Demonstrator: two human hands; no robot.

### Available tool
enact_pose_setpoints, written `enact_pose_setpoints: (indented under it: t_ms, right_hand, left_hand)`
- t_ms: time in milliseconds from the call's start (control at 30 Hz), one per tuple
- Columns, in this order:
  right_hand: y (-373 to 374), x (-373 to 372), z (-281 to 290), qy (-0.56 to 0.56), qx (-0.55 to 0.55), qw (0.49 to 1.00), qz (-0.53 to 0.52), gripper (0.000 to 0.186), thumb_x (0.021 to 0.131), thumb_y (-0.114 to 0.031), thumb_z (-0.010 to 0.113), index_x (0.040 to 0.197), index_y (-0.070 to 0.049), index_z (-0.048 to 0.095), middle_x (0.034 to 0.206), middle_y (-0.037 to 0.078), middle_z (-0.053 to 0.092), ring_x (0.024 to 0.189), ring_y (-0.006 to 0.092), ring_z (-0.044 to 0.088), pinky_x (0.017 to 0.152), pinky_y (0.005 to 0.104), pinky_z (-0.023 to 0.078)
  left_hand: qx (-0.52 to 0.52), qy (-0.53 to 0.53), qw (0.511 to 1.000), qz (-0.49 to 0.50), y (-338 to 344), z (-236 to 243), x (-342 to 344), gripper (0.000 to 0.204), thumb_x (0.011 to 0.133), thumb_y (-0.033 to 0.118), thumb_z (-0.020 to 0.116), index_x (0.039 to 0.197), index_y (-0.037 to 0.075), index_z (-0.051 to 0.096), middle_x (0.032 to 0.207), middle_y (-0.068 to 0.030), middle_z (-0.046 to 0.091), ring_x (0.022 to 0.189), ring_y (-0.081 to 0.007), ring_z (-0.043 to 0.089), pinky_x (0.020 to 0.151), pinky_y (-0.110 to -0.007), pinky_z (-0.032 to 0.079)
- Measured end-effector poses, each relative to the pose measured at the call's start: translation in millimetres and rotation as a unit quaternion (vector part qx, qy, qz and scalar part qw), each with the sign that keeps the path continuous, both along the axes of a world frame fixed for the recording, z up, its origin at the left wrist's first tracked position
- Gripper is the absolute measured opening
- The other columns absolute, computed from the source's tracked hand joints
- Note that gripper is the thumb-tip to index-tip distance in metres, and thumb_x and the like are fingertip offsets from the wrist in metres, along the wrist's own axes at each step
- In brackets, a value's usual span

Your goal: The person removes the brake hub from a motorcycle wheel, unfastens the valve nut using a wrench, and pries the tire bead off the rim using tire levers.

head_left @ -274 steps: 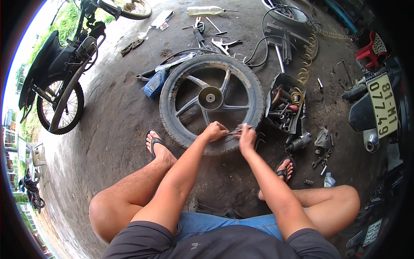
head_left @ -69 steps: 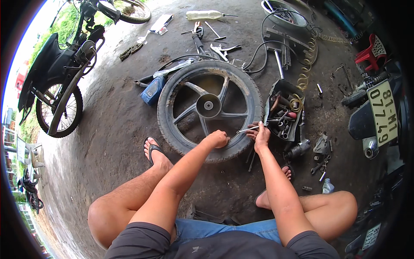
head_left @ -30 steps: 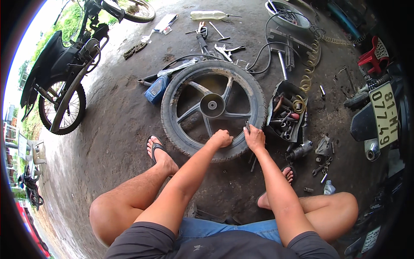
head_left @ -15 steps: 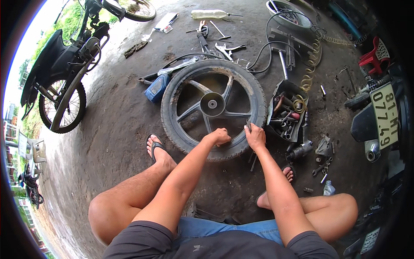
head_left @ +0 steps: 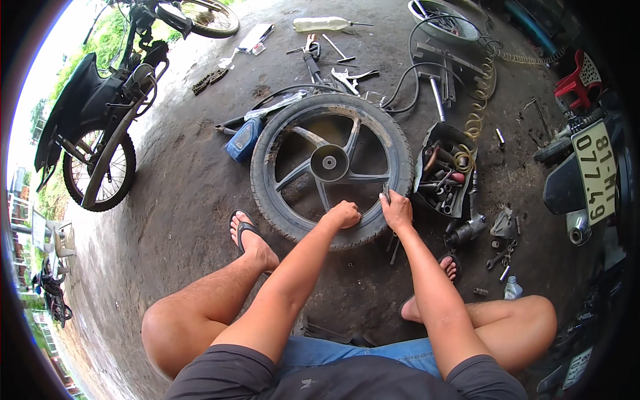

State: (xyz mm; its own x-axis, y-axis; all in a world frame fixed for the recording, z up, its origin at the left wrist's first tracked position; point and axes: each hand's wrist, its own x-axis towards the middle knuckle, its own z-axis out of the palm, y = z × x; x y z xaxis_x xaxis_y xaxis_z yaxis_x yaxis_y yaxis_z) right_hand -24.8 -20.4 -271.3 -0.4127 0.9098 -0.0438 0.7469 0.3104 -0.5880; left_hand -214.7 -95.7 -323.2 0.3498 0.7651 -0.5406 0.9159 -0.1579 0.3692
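Observation:
A spoked motorcycle wheel [head_left: 329, 162] with its tyre [head_left: 267, 202] lies flat on the ground in front of me. At the near right part of the rim, my left hand [head_left: 345, 215] is closed, knuckles up; whatever its fingers hold is hidden. Just to the right, my right hand [head_left: 398, 212] rests over the tyre's near right edge. Its fingers are wrapped round a small dark metal tool [head_left: 385, 193], whose tip shows beyond the thumb; its exact kind is not clear.
Right of the wheel stands an open container of tools [head_left: 445, 175], with an impact wrench [head_left: 468, 229] nearby. A blue bottle [head_left: 245, 140] touches the left side. Beyond lie an air hose [head_left: 415, 67], a clear bottle [head_left: 323, 24] and a basin [head_left: 443, 33]. Motorbikes [head_left: 110, 127] flank the area.
My left hand has moved slightly toward me and to the right along the rim. My right hand keeps its place on the tyre; the whole view has shifted a little.

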Motion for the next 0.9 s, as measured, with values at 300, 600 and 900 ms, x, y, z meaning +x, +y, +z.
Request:
enact_pose_setpoints:
  t_ms: [300, 600, 900]
  right_hand:
    - [-2, -9, 3, -0.003, -0.005, 1.0, 0.008, 0.035, 0.099, -0.038, 0.065, 0.101, -0.003, 0.07, 0.091, 0.028, 0.071, 0.091, 0.0492, 0.069, 0.082, 0.0569, 0.054]
    - [2, 5, -3, 0.008, -0.005, 1.0, -0.001, 0.036, 0.098, -0.036, 0.066, 0.098, 0.0, 0.07, 0.09, 0.03, 0.07, 0.09, 0.0501, 0.068, 0.079, 0.056, 0.054]
    - [1, 3, -4, 0.004, -0.013, 1.0, 0.0, 0.036, 0.098, -0.035, 0.066, 0.099, 0.001, 0.07, 0.091, 0.03, 0.07, 0.092, 0.0497, 0.068, 0.081, 0.0555, 0.054]
  left_hand:
    - [-0.091, -0.08, 0.974, 0.192, -4, -21, -16, 0.045, 0.103, 0.032, 0.05, 0.128, -0.001, 0.068, 0.123, -0.0233, 0.072, 0.105, -0.039, 0.073, 0.094, -0.044, 0.059]
    - [-0.168, -0.152, 0.916, 0.331, 2, 5, -9, 0.057, 0.1, 0.049, 0.062, 0.128, 0.0, 0.07, 0.128, -0.0226, 0.07, 0.108, -0.0353, 0.073, 0.077, -0.044, 0.064]
    - [-0.081, -0.126, 0.965, 0.214, 0, 3, -6, 0.056, 0.097, 0.044, 0.065, 0.121, -0.006, 0.07, 0.123, -0.0312, 0.069, 0.096, -0.034, 0.077, 0.094, -0.041, 0.059]
